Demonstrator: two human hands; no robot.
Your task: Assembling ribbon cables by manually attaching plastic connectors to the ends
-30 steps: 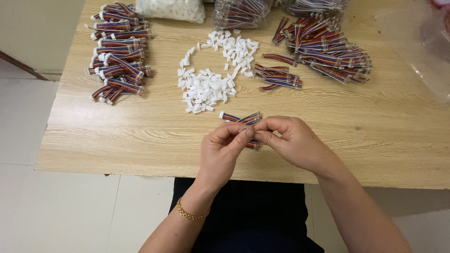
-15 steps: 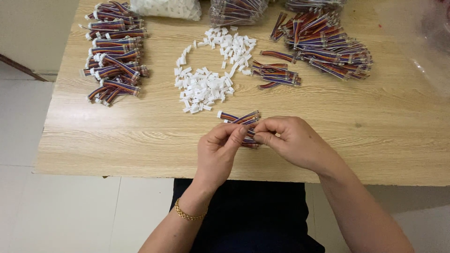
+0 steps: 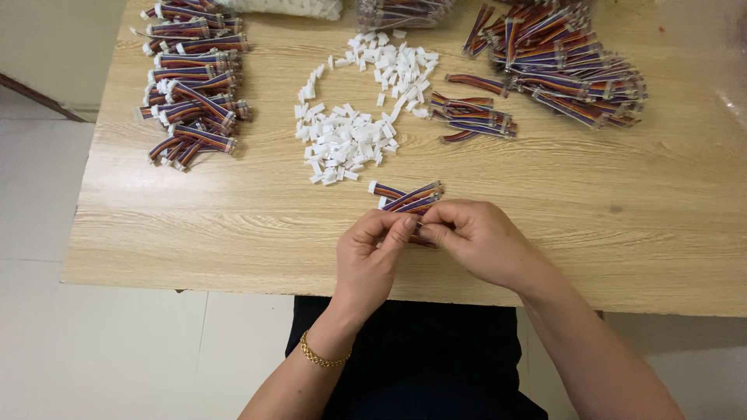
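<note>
Frame centre: our left hand [image 3: 372, 253] and right hand [image 3: 475, 237] pinch one small striped wire bundle [image 3: 408, 198] together, fingertips meeting. White connectors [image 3: 350, 140] heaped above, on the wooden table [image 3: 233, 225].

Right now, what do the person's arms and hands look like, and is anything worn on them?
Both hands are bare, with no gloves or rings that I can make out. The left hand has a thin gold chain bracelet at the wrist. The right hand has nothing on its wrist. Both forearms are uncovered, with no sleeves in view.
</note>
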